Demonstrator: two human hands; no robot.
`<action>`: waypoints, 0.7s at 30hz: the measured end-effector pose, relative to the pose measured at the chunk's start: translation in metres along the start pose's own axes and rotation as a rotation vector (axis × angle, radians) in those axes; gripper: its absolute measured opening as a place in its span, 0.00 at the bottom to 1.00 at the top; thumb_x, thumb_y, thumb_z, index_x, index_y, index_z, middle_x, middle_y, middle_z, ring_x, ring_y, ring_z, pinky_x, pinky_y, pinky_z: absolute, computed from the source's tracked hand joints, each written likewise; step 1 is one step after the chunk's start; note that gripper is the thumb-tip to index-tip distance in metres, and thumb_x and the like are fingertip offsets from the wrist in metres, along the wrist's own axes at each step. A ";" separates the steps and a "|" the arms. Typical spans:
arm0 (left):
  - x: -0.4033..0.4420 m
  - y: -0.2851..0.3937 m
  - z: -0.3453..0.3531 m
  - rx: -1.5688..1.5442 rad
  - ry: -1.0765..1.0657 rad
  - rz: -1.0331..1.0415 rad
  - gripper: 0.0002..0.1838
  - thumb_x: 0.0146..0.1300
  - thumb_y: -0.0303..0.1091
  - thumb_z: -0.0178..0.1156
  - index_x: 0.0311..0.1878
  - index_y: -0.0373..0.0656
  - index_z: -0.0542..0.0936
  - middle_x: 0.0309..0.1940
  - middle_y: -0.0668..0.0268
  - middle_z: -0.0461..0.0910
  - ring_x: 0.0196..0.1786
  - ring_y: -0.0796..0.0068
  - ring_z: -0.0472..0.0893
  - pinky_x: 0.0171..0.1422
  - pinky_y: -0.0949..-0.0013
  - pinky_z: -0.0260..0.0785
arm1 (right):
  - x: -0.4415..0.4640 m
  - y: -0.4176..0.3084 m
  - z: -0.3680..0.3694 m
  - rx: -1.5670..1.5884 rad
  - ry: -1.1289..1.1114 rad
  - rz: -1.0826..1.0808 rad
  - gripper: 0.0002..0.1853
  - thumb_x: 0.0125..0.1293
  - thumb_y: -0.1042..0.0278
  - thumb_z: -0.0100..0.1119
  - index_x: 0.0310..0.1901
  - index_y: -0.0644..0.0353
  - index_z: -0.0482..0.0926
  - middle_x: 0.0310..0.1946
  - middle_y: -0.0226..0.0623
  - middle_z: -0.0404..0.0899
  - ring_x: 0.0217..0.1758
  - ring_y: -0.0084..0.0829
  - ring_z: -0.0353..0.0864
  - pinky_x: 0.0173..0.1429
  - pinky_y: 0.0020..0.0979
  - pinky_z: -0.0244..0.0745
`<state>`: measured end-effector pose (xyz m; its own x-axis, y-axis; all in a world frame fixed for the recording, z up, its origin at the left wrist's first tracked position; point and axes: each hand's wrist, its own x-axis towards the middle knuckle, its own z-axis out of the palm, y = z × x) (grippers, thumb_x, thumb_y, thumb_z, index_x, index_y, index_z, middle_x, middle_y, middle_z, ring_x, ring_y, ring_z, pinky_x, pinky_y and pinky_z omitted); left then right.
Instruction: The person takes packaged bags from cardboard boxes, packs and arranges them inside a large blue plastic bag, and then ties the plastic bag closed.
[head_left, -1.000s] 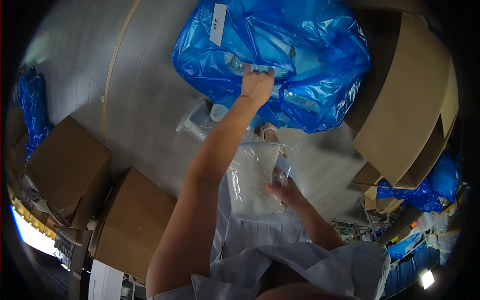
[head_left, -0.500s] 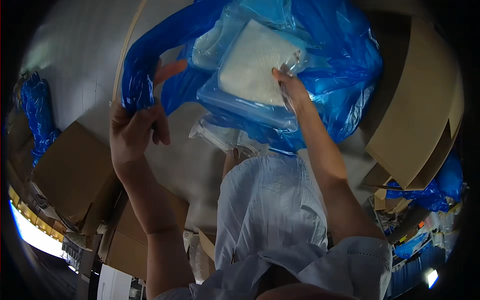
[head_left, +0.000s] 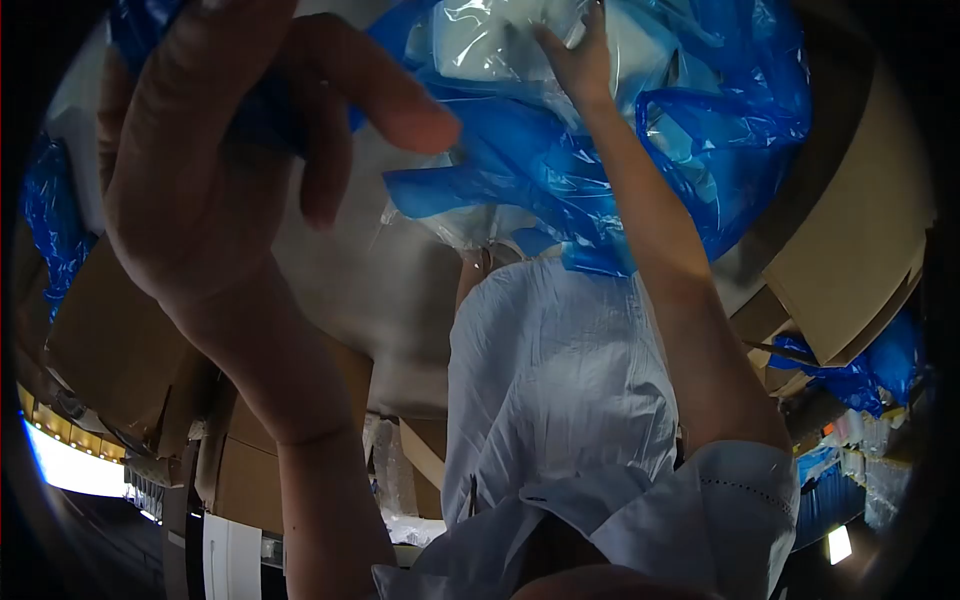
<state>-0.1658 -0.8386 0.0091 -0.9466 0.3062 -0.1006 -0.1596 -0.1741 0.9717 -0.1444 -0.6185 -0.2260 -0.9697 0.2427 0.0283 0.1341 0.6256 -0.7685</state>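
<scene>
My left hand (head_left: 225, 150) is large and close to the camera at upper left. Its fingers are curled around a gathered part of the blue plastic bag (head_left: 740, 160), with one finger sticking out to the right. At the top, my right hand (head_left: 585, 65) reaches into the bag, thumb and fingers apart, against a white flat item in clear plastic (head_left: 480, 45). Its fingertips are partly cut off by the frame's top. Loose blue film hangs in folds below and beside the right forearm.
Cardboard boxes stand at the right (head_left: 850, 230) and the lower left (head_left: 120, 350). More blue plastic (head_left: 60, 220) hangs at the far left. Shelves with wrapped goods (head_left: 870, 460) are at lower right. My light trousers (head_left: 560, 370) are below the bag.
My left hand has come up and closer to the camera with the blue film. My right hand has moved up, its thumb spreading away from the fingers. The white item has shifted upward.
</scene>
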 end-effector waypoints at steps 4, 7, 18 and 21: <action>0.002 -0.006 -0.004 -0.009 -0.038 0.011 0.24 0.64 0.34 0.45 0.61 0.37 0.58 0.50 0.42 0.69 0.12 0.81 0.70 0.13 0.83 0.58 | -0.118 -0.045 -0.057 0.466 -0.655 0.026 0.10 0.60 0.72 0.52 0.43 0.61 0.73 0.35 0.40 0.77 0.35 0.24 0.77 0.41 0.25 0.71; 0.007 -0.012 -0.008 -0.012 -0.065 0.019 0.24 0.64 0.34 0.44 0.62 0.37 0.57 0.51 0.43 0.68 0.12 0.81 0.70 0.13 0.84 0.58 | -0.210 -0.004 -0.011 0.010 -1.471 0.087 0.36 0.49 0.57 0.63 0.59 0.55 0.60 0.51 0.51 0.69 0.55 0.43 0.70 0.51 0.41 0.68; 0.016 -0.011 -0.001 0.009 -0.202 0.035 0.25 0.64 0.33 0.42 0.64 0.40 0.54 0.54 0.45 0.66 0.14 0.83 0.68 0.15 0.85 0.57 | -0.384 0.138 0.060 -0.364 -0.766 0.677 0.51 0.47 0.56 0.62 0.65 0.57 0.36 0.62 0.57 0.49 0.62 0.54 0.55 0.59 0.44 0.58; 0.015 -0.008 0.009 0.020 -0.203 0.057 0.25 0.65 0.33 0.42 0.64 0.40 0.53 0.54 0.45 0.66 0.14 0.84 0.68 0.15 0.86 0.57 | -0.408 0.200 0.058 -0.445 -0.796 0.469 0.41 0.50 0.61 0.60 0.63 0.59 0.50 0.57 0.54 0.60 0.56 0.52 0.64 0.54 0.43 0.62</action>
<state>-0.1760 -0.8246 0.0021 -0.8777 0.4792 -0.0024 -0.1003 -0.1788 0.9788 0.2659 -0.6356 -0.4281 -0.6325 0.0723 -0.7712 0.4411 0.8520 -0.2819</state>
